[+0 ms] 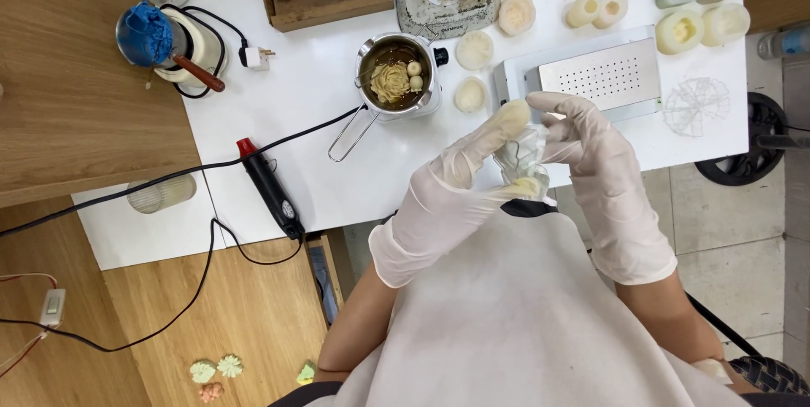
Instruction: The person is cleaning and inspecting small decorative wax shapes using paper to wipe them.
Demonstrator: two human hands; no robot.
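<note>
Nearest the camera, the pale apron (515, 314) sits below both gloved hands, the left hand (451, 196) and right hand (603, 179) each with its grip clenched on the clear mould (521, 158) held between them above the white bench (337, 120) edge.

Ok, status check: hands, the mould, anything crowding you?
Both gloved hands up over the table edge, left hand and right hand gripping a clear flexible mould between them. Melting pot sits apart, to the left. Nothing blocking.
</note>
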